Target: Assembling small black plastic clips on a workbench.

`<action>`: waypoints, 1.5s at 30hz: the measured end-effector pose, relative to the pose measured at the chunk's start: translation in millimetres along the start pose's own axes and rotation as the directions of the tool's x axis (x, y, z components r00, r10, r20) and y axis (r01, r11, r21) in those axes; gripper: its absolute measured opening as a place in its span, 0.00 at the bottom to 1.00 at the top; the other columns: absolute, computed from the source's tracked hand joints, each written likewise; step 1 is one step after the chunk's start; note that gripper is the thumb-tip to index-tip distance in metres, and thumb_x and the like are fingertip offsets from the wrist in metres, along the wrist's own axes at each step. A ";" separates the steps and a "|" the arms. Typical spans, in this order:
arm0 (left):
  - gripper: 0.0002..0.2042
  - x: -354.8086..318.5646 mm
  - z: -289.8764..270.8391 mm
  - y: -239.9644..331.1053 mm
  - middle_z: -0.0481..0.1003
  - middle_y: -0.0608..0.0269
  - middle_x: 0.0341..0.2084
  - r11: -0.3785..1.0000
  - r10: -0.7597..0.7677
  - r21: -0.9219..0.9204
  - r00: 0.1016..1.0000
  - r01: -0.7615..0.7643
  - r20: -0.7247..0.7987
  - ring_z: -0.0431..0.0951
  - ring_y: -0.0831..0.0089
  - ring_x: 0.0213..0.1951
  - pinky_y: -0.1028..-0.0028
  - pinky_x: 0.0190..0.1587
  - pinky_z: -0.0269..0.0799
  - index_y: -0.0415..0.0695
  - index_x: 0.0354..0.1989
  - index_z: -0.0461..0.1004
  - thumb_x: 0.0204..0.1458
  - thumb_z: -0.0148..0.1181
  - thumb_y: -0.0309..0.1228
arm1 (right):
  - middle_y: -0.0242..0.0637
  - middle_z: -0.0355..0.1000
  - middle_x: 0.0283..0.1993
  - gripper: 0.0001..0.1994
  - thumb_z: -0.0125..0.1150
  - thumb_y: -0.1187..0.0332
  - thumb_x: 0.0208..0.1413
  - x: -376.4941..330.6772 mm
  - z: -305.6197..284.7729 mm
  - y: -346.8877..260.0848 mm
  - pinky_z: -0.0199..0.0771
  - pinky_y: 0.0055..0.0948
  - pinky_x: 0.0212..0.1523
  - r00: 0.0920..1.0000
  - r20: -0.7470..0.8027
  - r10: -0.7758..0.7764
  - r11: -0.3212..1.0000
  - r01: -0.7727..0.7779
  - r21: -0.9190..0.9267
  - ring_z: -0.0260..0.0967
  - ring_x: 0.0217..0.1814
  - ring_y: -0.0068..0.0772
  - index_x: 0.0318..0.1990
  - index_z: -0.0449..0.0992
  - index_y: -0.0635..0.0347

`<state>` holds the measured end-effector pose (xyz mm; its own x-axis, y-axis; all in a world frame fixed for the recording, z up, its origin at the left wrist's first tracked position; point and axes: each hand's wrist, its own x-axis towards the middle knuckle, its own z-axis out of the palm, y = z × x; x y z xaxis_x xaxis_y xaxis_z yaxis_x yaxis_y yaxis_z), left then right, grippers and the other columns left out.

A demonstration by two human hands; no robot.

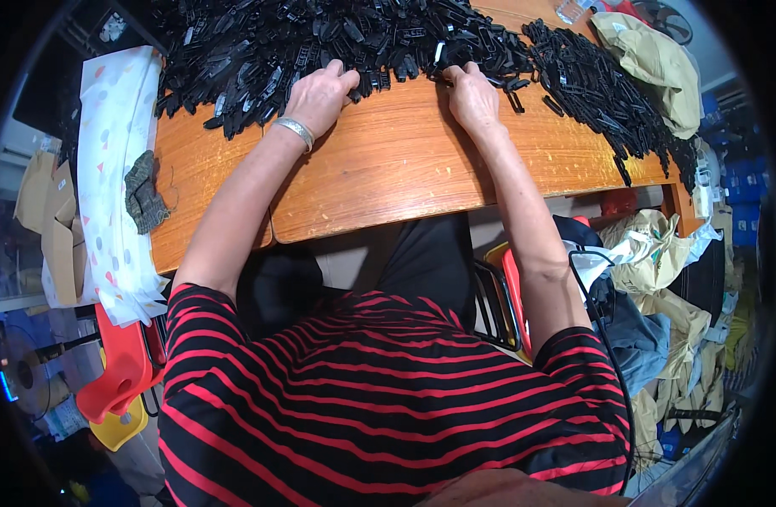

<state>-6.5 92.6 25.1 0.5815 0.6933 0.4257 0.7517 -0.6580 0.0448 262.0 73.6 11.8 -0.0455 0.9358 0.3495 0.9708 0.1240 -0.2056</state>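
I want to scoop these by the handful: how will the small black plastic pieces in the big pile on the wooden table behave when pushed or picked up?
The black plastic pieces look thin and rigid, so probably stiff and light. They lie tangled in a heap, so a push from the left hand would likely drag neighbours along. On the smooth wooden table loose ones, like those by the right hand, probably slide rather than roll.

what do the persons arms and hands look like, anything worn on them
Both forearms are bare. The left hand has a silver metal bangle around its wrist; the right hand shows no ring, watch or glove. The short sleeves are black with red horizontal stripes and end above the elbows. No gloves cover the fingers.
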 end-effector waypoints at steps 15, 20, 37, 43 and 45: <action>0.09 -37.6 9.6 30.6 0.75 0.64 0.28 0.729 -0.302 -0.649 0.953 0.220 -0.017 0.74 0.75 0.26 0.75 0.28 0.69 0.40 0.36 0.72 0.48 0.64 0.25 | 0.46 0.75 0.36 0.13 0.64 0.70 0.50 -56.0 -16.8 -60.3 0.74 0.34 0.38 0.994 0.081 -0.077 0.896 0.034 0.443 0.75 0.36 0.40 0.43 0.74 0.65; 0.09 -47.2 -13.5 73.5 0.75 0.67 0.28 -0.139 -0.496 -0.924 0.783 0.356 0.376 0.71 0.86 0.24 0.87 0.24 0.64 0.37 0.40 0.73 0.52 0.63 0.26 | 0.36 0.74 0.34 0.13 0.63 0.71 0.52 -80.0 -39.7 -88.8 0.73 0.24 0.34 0.993 0.041 0.111 0.662 -0.105 0.742 0.71 0.32 0.23 0.44 0.75 0.67; 0.10 -61.5 -21.4 86.8 0.71 0.76 0.21 -0.133 -0.516 -0.945 0.793 0.297 0.322 0.67 0.90 0.19 0.88 0.18 0.59 0.41 0.43 0.76 0.52 0.63 0.27 | 0.34 0.70 0.33 0.10 0.65 0.75 0.49 -88.3 -38.9 -100.5 0.70 0.21 0.29 0.999 -0.044 0.006 0.673 0.028 0.739 0.68 0.27 0.20 0.40 0.75 0.64; 0.11 -64.6 -24.4 92.0 0.73 0.73 0.24 -0.139 -0.507 -0.946 0.799 0.294 0.323 0.66 0.91 0.21 0.88 0.20 0.60 0.41 0.44 0.76 0.52 0.62 0.27 | 0.35 0.69 0.32 0.11 0.66 0.75 0.48 -92.1 -39.0 -101.7 0.70 0.22 0.27 0.993 -0.114 -0.027 0.711 0.099 0.696 0.69 0.26 0.23 0.40 0.76 0.63; 0.11 -65.5 -25.7 96.6 0.74 0.73 0.26 -0.126 -0.513 -0.951 0.802 0.281 0.305 0.66 0.91 0.21 0.88 0.21 0.61 0.40 0.45 0.76 0.53 0.62 0.27 | 0.36 0.69 0.32 0.12 0.67 0.75 0.48 -93.1 -37.4 -102.6 0.70 0.24 0.26 0.987 -0.158 -0.042 0.720 0.139 0.679 0.69 0.25 0.26 0.40 0.76 0.62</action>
<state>20.0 -23.9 24.8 0.1757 0.9835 0.0429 -0.2271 -0.0019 0.9739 175.4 -38.6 34.5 -0.0487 0.8660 0.4977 0.5328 0.4440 -0.7204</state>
